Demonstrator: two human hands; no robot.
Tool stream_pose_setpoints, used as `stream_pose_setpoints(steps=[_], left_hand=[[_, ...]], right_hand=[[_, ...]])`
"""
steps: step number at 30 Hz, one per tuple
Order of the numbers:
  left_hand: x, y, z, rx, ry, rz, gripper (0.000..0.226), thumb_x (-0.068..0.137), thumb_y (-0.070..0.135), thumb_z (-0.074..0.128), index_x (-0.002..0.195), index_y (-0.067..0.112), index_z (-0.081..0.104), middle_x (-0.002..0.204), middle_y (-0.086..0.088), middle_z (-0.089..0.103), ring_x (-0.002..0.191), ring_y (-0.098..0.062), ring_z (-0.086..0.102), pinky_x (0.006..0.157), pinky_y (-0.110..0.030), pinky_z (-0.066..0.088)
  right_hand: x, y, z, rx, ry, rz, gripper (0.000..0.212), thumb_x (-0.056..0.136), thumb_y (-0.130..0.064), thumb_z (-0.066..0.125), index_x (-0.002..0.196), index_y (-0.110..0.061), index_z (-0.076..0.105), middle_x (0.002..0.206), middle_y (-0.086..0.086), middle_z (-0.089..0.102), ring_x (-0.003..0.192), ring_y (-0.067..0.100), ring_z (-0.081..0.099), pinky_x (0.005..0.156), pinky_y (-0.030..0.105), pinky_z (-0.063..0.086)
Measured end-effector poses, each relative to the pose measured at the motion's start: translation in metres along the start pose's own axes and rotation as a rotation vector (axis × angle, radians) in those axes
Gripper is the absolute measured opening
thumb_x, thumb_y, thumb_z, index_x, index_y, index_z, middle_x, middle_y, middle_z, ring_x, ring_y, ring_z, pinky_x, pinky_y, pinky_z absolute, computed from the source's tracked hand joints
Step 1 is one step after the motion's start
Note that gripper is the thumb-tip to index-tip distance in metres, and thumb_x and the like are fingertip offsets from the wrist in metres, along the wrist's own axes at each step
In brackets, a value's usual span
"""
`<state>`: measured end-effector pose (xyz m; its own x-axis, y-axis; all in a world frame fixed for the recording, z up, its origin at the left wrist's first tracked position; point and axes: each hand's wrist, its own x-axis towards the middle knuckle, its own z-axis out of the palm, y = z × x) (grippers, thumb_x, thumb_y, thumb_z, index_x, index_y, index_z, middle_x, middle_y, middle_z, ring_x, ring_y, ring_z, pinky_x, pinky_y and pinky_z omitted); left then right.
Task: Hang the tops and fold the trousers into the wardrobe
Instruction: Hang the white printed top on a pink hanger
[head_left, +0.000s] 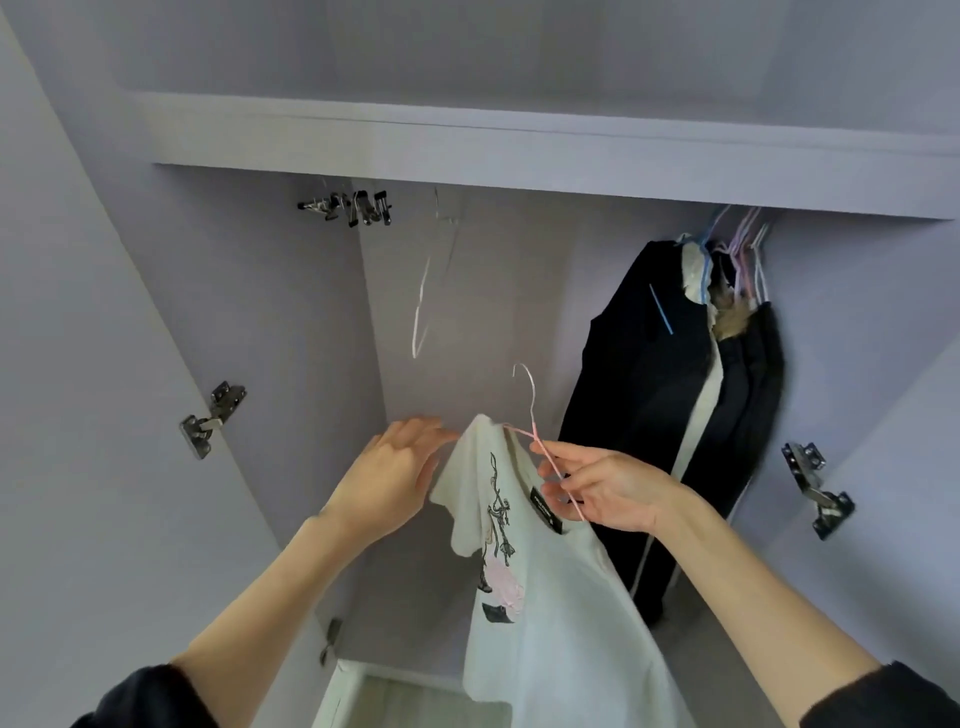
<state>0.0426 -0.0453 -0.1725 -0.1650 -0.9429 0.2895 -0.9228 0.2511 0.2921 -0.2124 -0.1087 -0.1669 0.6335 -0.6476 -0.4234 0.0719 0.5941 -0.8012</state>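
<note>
Head view, pale lilac wardrobe (519, 156), dark coats (670, 415) hanging right

A cluster of metal clip hangers (353, 207) hangs at the upper left under the shelf. Metal door hinges (212, 419) sit on the left panel, and another hinge (818, 488) on the right.
</note>
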Motion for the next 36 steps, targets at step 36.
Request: stream_pose_setpoints(steps=[36], left_hand=[[0.196, 0.033, -0.074, 0.706, 0.708, 0.306, 0.101, 0.063, -0.011, 0.061, 0.147, 0.025, 0.018, 0.155, -0.004, 0.009, 0.142, -0.038, 0.018, 0.101, -0.072, 0.021]], right_hand=[[0.091, -0.194, -0.106, 0.14, 0.404, -0.76, 0.04, 0.098, 0.006, 0.032, 0.136, -0.003, 0.043, 0.126, 0.013, 0.054, 0.096, 0.021, 0.065, 0.079, 0.029, 0.051]])
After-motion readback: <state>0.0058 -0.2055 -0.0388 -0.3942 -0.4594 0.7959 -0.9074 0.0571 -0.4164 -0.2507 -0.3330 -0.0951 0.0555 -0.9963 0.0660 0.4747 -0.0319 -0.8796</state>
